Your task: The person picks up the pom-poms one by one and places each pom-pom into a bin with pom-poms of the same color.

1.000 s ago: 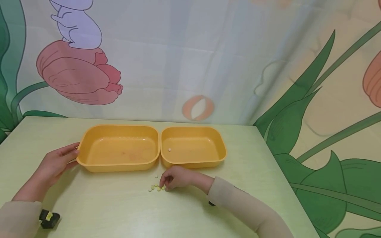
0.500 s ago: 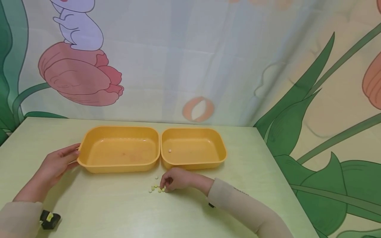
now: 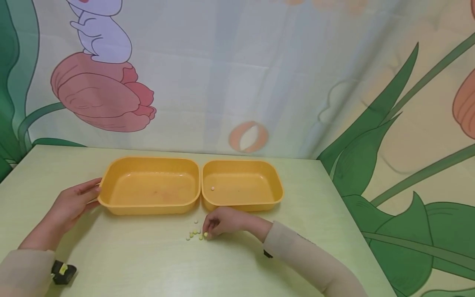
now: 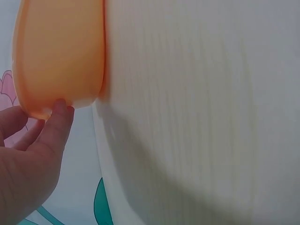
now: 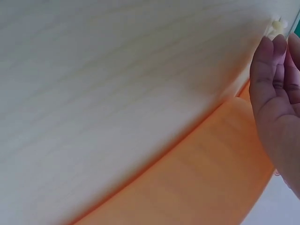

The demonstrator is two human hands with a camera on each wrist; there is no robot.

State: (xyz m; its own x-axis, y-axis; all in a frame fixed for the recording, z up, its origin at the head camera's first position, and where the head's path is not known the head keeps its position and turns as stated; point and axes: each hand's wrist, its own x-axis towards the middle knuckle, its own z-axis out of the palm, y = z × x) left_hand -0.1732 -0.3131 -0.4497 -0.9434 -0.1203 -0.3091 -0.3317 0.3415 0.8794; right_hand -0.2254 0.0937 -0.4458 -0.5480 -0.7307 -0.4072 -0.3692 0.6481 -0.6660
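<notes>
My left hand [image 3: 76, 204] grips the left end of the larger yellow tray [image 3: 148, 210], its thumb and fingers at the rim. In the left wrist view, fingertips touch that tray's outer end wall [image 4: 61, 56]. In front of the smaller yellow tray [image 3: 245, 207], my right hand [image 3: 224, 220] pinches a small round yellow bead [image 3: 205, 234] just over the table. Several pale and yellow beads [image 3: 195, 232] lie loose beside those fingertips. One whitish bead [image 3: 212, 188] sits inside the smaller tray. The right wrist view shows beads [image 5: 277, 24] at the fingertips, small and blurred.
Both trays stand side by side, touching, on a pale wood-grain table [image 3: 148, 255]. A printed curtain [image 3: 208, 82] with flowers and a rabbit hangs behind the table's far edge. A small black device [image 3: 64, 273] is at the left wrist.
My right fingertips, low among the beads before, now have a yellow bead between them, slightly raised and shifted right. My left hand stays at the larger tray. The head view has shifted slightly.
</notes>
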